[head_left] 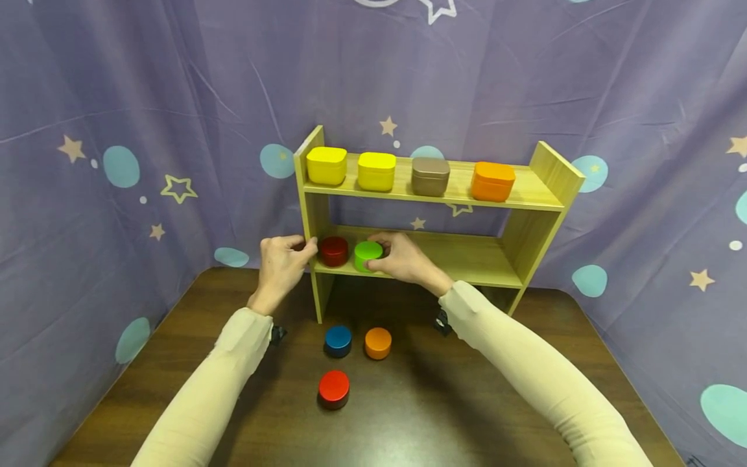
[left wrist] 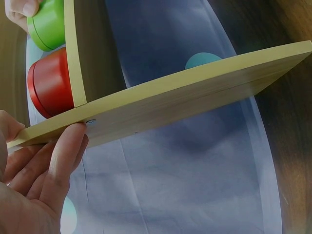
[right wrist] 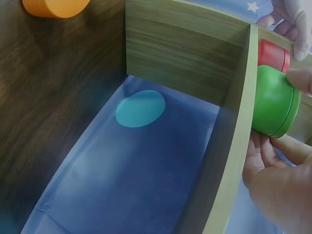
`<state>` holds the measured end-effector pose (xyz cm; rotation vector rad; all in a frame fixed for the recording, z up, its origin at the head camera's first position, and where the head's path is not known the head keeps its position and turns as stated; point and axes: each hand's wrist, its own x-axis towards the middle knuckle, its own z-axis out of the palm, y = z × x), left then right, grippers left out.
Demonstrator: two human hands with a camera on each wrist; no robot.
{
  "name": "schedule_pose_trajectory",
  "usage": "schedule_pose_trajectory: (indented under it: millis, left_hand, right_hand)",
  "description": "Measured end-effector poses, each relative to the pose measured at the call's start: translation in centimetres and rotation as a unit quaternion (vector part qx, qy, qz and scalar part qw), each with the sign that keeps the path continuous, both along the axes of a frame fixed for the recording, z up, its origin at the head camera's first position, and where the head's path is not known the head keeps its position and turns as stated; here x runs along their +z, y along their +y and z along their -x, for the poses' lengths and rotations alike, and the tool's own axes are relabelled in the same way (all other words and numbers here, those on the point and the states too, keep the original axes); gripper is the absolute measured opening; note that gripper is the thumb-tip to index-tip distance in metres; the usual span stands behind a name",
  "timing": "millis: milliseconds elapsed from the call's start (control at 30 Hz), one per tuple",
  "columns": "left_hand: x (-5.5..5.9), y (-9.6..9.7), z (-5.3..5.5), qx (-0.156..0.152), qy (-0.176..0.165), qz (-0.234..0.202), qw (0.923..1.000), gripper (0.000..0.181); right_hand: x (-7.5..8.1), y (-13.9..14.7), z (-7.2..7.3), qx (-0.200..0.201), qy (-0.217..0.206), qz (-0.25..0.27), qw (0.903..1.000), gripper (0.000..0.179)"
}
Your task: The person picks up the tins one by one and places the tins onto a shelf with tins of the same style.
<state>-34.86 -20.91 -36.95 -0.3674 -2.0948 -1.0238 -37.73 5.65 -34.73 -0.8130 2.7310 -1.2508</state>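
In the head view my right hand (head_left: 405, 261) pinches a round green tin (head_left: 368, 255) between thumb and fingers, at the front of the lower board of a small wooden shelf (head_left: 467, 258). The right wrist view shows the green tin (right wrist: 274, 101) with its base against the board. Just left of it, a dark red tin (head_left: 334, 251) sits on the same board. My left hand (head_left: 283, 264) grips the shelf's left side panel (left wrist: 161, 100), its fingers against the outer face and the thumb at the front edge.
Two yellow boxes (head_left: 327, 166), a brown box (head_left: 430, 176) and an orange box (head_left: 493, 181) stand on the top board. On the dark table before the shelf lie a blue tin (head_left: 338, 341), an orange tin (head_left: 378, 343) and a red tin (head_left: 334, 389). A patterned curtain (head_left: 233, 97) hangs behind.
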Motion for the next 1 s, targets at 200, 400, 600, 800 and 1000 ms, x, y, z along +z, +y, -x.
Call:
schedule_pose_trajectory:
  millis: [200,400,600,800,1000]
  left_hand:
    - [0.1,0.1,-0.1,0.0,-0.01,-0.006,0.9999,0.049]
    - [0.1,0.1,-0.1,0.0,-0.01,-0.004,0.9999,0.049]
    - [0.0,0.1,0.0,0.001,-0.008,-0.007,0.9999,0.05]
    - [0.0,0.1,0.1,-0.002,0.008,-0.001,1.0,0.051]
    - [0.1,0.1,0.1,-0.006,-0.002,-0.007,1.0,0.046]
  right_hand:
    - [-0.3,0.2,0.0,0.006,-0.003,0.006,1.0,0.066]
    - [-0.5,0.3,-0.1,0.01,0.002,0.019,0.9998,0.07]
    - [-1.0,0.3,-0.2,0.01,0.001,0.029,0.9995,0.072]
    - [-1.1,0.9,-0.9,0.001,0.013,0.03,0.9995,0.075]
    - [-1.2,1.7,-1.2,-0.008,0.018,0.028,0.9994,0.076]
